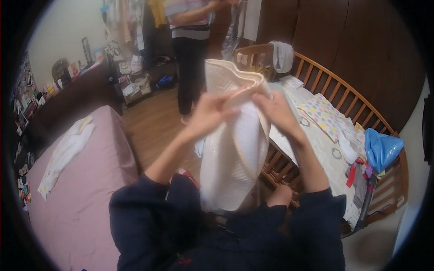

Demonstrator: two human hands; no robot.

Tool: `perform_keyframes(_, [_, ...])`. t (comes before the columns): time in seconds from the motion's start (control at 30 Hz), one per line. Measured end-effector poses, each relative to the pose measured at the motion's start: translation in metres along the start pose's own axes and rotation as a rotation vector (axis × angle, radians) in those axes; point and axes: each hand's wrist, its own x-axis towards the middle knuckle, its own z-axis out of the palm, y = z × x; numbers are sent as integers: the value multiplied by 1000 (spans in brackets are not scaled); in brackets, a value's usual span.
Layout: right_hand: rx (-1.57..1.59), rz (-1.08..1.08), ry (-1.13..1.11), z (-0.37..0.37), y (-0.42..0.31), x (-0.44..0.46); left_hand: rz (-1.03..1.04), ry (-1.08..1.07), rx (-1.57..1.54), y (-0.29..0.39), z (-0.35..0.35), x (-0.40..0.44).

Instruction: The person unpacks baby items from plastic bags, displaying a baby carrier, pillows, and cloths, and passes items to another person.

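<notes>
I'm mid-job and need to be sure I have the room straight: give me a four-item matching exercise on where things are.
1. quilted cream cloth
2. blue plastic bag
3. light grey cloth
4. white cloth

A. draped over the crib
B. lying on the pink bed
C. held by left hand and right hand
D. at the crib's right end in view

Pairs: 1-C, 2-D, 3-A, 4-B

Bedroom in a home. We recognise it by the pink-covered bed (86, 180), the slatted wooden crib (355, 91) at right, the dark cabinet (77, 104) topped with small belongings (72, 68), and the clothes (125, 22) hanging towards the back of the room.
</notes>
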Motion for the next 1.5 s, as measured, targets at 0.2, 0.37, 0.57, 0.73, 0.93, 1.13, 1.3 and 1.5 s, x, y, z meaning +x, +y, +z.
perform_keyframes(0.2, [-502, -72, 210, -133, 22, 44, 92, 386, 592, 38, -157, 18])
perform_keyframes(0.37, [-614, -8, 451, -237, -25, 44, 169, 764, 1036, 45, -284, 18])
perform_keyframes(0.57, [-1141, -297, 532, -272, -71, 62, 222, 688, 1043, 78, -320, 35])
perform_keyframes(0.73, [-1469, -443, 679, -277, -82, 62, 309, 758, 1033, 101, -304, 13])
perform_keyframes(0.93, [-742, -295, 789, -280, -103, 84, 209, 140, 536, 91, -200, -56])
perform_keyframes(1.13, [47, -481, 366, -276, -138, 101, 444, -1160, 232, 47, 13, -67])
perform_keyframes(1.3, [378, -517, 164, -265, -161, 84, 667, -180, 301, 16, 32, 61])
perform_keyframes(1.5, [471, -513, 131, -261, -188, 51, 433, 288, 390, -20, 101, 151])
